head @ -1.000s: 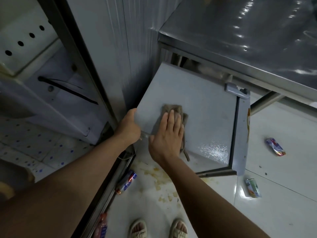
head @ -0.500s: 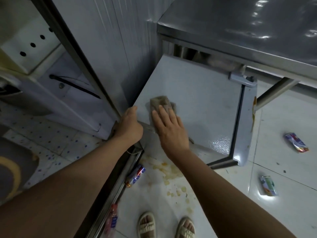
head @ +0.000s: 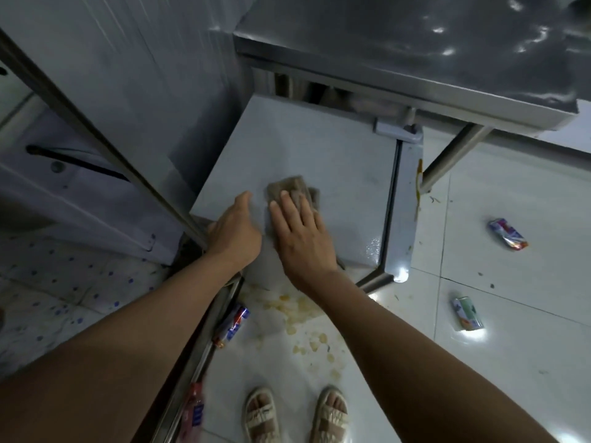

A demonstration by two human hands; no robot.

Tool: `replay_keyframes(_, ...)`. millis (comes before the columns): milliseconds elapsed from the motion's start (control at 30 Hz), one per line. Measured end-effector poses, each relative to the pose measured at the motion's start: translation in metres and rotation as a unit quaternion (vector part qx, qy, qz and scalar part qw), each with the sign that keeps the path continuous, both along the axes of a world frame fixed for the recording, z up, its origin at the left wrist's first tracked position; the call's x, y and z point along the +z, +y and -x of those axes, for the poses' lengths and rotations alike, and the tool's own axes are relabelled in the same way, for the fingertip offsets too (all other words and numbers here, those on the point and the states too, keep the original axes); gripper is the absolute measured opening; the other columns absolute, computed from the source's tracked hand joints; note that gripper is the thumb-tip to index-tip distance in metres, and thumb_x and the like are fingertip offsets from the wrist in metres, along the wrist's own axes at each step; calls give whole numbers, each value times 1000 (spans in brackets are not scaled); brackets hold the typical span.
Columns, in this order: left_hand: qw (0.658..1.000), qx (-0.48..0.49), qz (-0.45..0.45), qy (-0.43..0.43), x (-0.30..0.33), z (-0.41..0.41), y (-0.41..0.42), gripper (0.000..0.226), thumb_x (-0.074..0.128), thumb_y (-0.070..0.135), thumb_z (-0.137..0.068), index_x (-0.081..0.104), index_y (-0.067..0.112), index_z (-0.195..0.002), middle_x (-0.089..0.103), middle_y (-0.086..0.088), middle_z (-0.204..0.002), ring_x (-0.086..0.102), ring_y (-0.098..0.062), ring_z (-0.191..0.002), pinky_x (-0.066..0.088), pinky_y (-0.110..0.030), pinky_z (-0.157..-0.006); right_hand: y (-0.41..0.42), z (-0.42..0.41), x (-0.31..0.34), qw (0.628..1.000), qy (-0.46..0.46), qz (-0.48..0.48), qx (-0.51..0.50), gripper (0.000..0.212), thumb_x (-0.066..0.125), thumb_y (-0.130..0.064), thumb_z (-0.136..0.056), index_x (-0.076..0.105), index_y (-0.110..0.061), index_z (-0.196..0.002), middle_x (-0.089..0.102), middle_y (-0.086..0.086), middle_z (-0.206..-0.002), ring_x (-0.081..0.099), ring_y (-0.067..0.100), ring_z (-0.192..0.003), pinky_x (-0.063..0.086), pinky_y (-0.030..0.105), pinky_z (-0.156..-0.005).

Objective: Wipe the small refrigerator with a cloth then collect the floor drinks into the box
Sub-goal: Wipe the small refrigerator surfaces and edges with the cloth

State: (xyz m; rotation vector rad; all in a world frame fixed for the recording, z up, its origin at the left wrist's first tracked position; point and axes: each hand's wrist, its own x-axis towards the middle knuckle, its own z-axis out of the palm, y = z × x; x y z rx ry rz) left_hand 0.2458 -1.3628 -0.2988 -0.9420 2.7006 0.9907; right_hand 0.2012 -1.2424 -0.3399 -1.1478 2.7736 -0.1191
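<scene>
The right hand [head: 299, 233] lay flat with its fingers straight and together, pressing a brown cloth [head: 295, 191] against the top of the small refrigerator [head: 319, 148]. Most of the cloth was hidden under the palm, with only its far edge showing past the fingertips. Just beside it, the left hand [head: 235, 230] rested on the near left corner of the refrigerator top; the thumb side lay along the top, while the other fingers dropped over the edge where I could not tell how they sat, though the hand seemed to be bracing and held nothing that showed.

Judging by this, the job was in its first part, the wiping. The top ahead of the hands looked plain and dull, and to the right of them, near the front corner, it shone as if wet. The door edge [head: 406, 212] further right had a yellowish streak on it, so the wiping was probably not finished.

The second part had not begun. A drink pouch [head: 507, 234] lay on the floor [head: 511, 362] well to the right of the hands, a small carton [head: 467, 313] lay nearer the person on that side, a third drink [head: 232, 324] lay below the left wrist against a metal frame [head: 204, 346], and a bottle [head: 192, 410] lay closer still. A yellowish spill [head: 300, 318] spread across the floor under the right forearm. No box was in view.
</scene>
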Motion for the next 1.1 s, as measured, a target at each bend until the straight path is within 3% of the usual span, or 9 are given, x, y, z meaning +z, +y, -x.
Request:
replay_keyframes(200, 999, 20, 30, -14, -5, 22, 29, 60, 47, 7, -87, 27, 15, -143, 39, -12, -142, 35, -32, -130, 31, -48, -107, 103, -3, 1, 999, 7, -12, -49, 64, 35, -28, -98, 0, -21, -151, -9, 1, -158, -12, 23, -145, -4, 39, -117)
replay_keyframes(333, 995, -44, 89, -2, -10, 43, 62, 56, 49, 20, -89, 28, 20, -142, 31, -6, -145, 26, -28, -134, 25, -48, -105, 152, -2, 5, 991, 15, -23, -132, 70, 51, -31, -88, 20, -15, -149, 7, 4, -155, 6, 27, -144, 12, 41, -114)
replay_keyframes(500, 986, -73, 132, -75, -19, 61, 77, 59, 52, 39, -88, 25, 36, -140, 5, 1, -155, 10, -32, -137, 17, -56, -109, 143, 46, -3, 992, -33, -10, -123, 71, 12, -60, -93, -6, -21, -149, -18, -2, -156, -25, 18, -141, -7, 36, -116)
replay_keyframes(633, 983, -89, 136, -87, -23, 60, 64, 62, 52, 45, -86, 22, 44, -140, 4, 6, -156, 12, -30, -135, 14, -56, -110, 124, 105, 1, 989, -35, -16, -142, 69, 15, -57, -95, -4, -22, -151, -14, 1, -159, -19, 21, -144, -2, 42, -120)
replay_keyframes(767, 982, -104, 131, -91, -23, 59, 59, 63, 52, 42, -87, 20, 47, -140, 4, 8, -156, 12, -29, -134, 17, -51, -111, 114, 91, 3, 991, -35, 20, -130, 63, 21, -47, -98, 1, -18, -151, -8, 4, -159, -17, 22, -144, -3, 42, -120)
replay_keyframes(900, 982, -107, 142, -59, -20, 61, 47, 61, 57, 29, -85, 29, 40, -137, 18, 7, -150, 23, -29, -124, 26, -43, -105, 114, 24, 1, 996, -19, 63, -60, 58, 29, -41, -95, 21, -21, -149, 15, -2, -156, 7, 22, -146, 12, 43, -119)
replay_keyframes(1000, 983, -111, 138, -41, -15, 71, 30, 57, 58, 20, -83, 35, 28, -135, 27, 4, -142, 29, -30, -120, 32, -41, -98, 102, 69, -1, 997, -55, 54, -13, 60, 24, -50, -95, 13, -30, -150, 7, -8, -159, -2, 19, -147, 8, 42, -119)
replay_keyframes(1100, 985, -119, 123, -32, -16, 82, 19, 59, 54, 11, -82, 34, 25, -136, 24, 4, -145, 26, -28, -122, 31, -38, -97, 70, 125, -1, 997, -52, 44, -40, 61, 29, -50, -96, 7, -31, -151, -1, -7, -159, -7, 18, -146, 3, 40, -118)
